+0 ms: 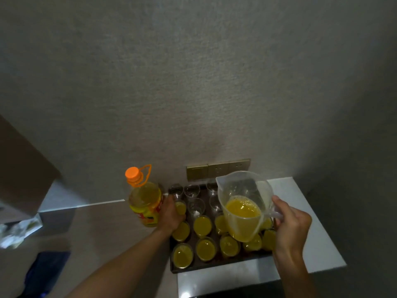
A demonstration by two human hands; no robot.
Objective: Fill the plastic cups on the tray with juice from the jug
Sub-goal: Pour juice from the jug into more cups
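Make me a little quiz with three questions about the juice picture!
1. True or false: the jug is full to the brim.
2. Which hand holds the jug's handle? A) left hand B) right hand
3. Fill the gap: the bottle has an ______ cap.

Key:
1. False. Juice only sits in its lower part.
2. B. The left hand is down by the cups at the tray's left side, next to the bottle.
3. Orange.
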